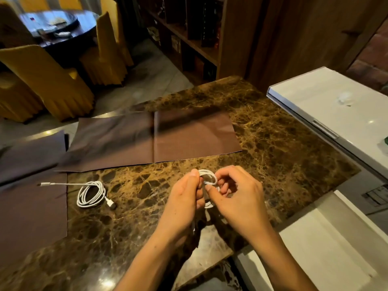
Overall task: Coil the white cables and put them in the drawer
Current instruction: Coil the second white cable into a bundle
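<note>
White cable (pixel 208 179) coil pinched between left hand (pixel 184 199) and right hand (pixel 237 199).

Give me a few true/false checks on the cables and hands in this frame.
1. The left hand and the right hand both hold a white cable. True.
2. The second cable lies stretched out straight. False: it lies mostly coiled on the marble table.
3. The second cable touches a hand. False: it lies apart, to the left of both.
4. A brown mat lies beyond the hands. True.
</note>
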Motion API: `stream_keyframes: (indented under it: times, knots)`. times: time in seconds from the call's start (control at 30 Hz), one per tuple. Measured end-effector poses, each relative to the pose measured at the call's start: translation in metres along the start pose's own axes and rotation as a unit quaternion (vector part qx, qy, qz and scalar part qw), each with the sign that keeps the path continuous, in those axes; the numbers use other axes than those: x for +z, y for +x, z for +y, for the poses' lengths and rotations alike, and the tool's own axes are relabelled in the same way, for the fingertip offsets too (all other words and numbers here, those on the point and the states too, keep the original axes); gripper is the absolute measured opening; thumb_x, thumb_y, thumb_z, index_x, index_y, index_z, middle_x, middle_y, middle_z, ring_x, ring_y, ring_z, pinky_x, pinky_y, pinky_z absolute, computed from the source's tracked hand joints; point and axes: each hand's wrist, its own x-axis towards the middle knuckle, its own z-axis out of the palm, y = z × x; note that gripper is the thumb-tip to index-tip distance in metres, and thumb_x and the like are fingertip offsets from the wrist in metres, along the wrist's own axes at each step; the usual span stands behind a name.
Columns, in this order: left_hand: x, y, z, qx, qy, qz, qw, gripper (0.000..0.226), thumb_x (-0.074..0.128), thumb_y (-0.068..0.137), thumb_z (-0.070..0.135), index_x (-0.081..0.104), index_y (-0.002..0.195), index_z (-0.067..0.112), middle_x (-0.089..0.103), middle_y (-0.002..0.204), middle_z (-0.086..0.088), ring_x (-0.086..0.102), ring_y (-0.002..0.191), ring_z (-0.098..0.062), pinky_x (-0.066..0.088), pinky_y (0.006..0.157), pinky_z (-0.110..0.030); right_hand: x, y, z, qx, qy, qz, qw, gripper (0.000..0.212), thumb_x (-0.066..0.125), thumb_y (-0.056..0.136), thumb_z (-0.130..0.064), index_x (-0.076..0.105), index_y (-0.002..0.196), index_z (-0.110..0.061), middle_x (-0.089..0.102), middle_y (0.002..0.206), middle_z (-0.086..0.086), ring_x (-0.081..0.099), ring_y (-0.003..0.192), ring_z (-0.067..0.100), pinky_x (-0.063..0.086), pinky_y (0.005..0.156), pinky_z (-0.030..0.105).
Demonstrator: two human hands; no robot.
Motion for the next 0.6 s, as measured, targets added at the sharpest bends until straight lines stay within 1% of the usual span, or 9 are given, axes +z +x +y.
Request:
stream_keyframes:
  times: [0.07,0.13,0.2,0.27,0.33,0.43,0.5,0.57,0.6]
  knots:
    - [0.006,-0.003,0.001,-0.005,-0.015,-0.018,1.000,0.042,0.036,0.108,0.030,0.055,0.071,0.020,0.039,0.061,0.005,0.033,0.053,-0.007,0.027,0.051,-0.025,-0.005,0.002,0.005,0.061,0.060,-0.030,0.996,0.031,0.078,0.077,-0.014,0.063,0.097,-0.031,0.066,0.092,-0.011,0.064,0.079,0.009,0.051,0.063,0.017]
    - [0.013,-0.005,0.001,-0.005,-0.020,-0.036,0.999,0.038,0.036,0.107,0.030,0.050,0.075,0.016,0.038,0.060,0.006,0.032,0.054,-0.008,0.027,0.051,-0.024,-0.011,0.005,0.011,0.086,0.133,-0.095,0.983,0.036,0.073,0.081,-0.008,0.064,0.106,-0.032,0.071,0.098,-0.009,0.068,0.088,0.009,0.056,0.073,0.023]
    - [0.017,-0.004,0.002,-0.003,-0.013,-0.045,0.999,0.036,0.036,0.107,0.030,0.049,0.078,0.014,0.037,0.060,0.006,0.031,0.055,-0.009,0.027,0.051,-0.024,-0.017,0.006,0.016,0.075,0.200,-0.150,0.965,0.036,0.066,0.087,-0.001,0.069,0.109,-0.028,0.074,0.101,-0.007,0.071,0.095,0.013,0.057,0.082,0.029]
    - [0.020,-0.002,0.002,-0.008,-0.009,-0.050,0.999,0.042,0.036,0.107,0.031,0.056,0.073,0.018,0.039,0.059,0.006,0.033,0.054,-0.008,0.026,0.052,-0.025,-0.025,0.004,0.022,0.081,0.258,-0.180,0.946,0.033,0.064,0.091,0.001,0.071,0.111,-0.024,0.075,0.102,-0.002,0.071,0.098,0.017,0.056,0.085,0.031]
    - [0.023,-0.001,0.004,-0.020,-0.021,-0.053,0.998,0.050,0.037,0.107,0.032,0.063,0.065,0.025,0.040,0.058,0.006,0.032,0.052,-0.009,0.024,0.052,-0.027,-0.035,0.003,0.030,0.095,0.312,-0.212,0.921,0.026,0.066,0.093,-0.002,0.071,0.114,-0.017,0.075,0.104,0.006,0.072,0.099,0.022,0.056,0.086,0.034]
    - [0.033,-0.002,0.004,-0.062,-0.072,-0.072,0.993,0.043,0.037,0.107,0.033,0.058,0.072,0.017,0.036,0.059,0.002,0.028,0.050,-0.009,0.016,0.053,-0.029,-0.049,0.002,0.048,0.096,0.373,-0.272,0.882,0.022,0.064,0.094,-0.009,0.069,0.116,-0.006,0.073,0.107,0.013,0.069,0.102,0.023,0.054,0.089,0.033]
    - [0.038,-0.001,0.000,-0.100,-0.131,-0.091,0.982,0.038,0.039,0.106,0.034,0.049,0.075,0.014,0.032,0.059,0.001,0.025,0.047,-0.008,0.012,0.057,-0.032,-0.052,-0.002,0.061,0.130,0.432,-0.286,0.845,0.027,0.065,0.093,-0.019,0.069,0.114,-0.002,0.071,0.106,0.018,0.068,0.100,0.025,0.055,0.089,0.036]
    - [0.045,-0.002,-0.005,-0.129,-0.194,-0.115,0.966,0.036,0.042,0.105,0.034,0.047,0.075,0.014,0.031,0.057,0.002,0.024,0.043,-0.007,0.011,0.062,-0.033,-0.055,-0.009,0.072,0.177,0.525,-0.290,0.780,0.033,0.072,0.089,-0.027,0.071,0.113,-0.005,0.072,0.101,0.012,0.068,0.092,0.020,0.057,0.080,0.031]
    - [0.049,-0.002,-0.007,-0.143,-0.225,-0.128,0.955,0.036,0.043,0.105,0.034,0.047,0.075,0.014,0.030,0.056,0.003,0.024,0.042,-0.007,0.012,0.062,-0.029,-0.056,-0.013,0.078,0.186,0.566,-0.292,0.748,0.033,0.074,0.087,-0.028,0.072,0.112,-0.007,0.073,0.098,0.007,0.068,0.087,0.015,0.057,0.073,0.026]
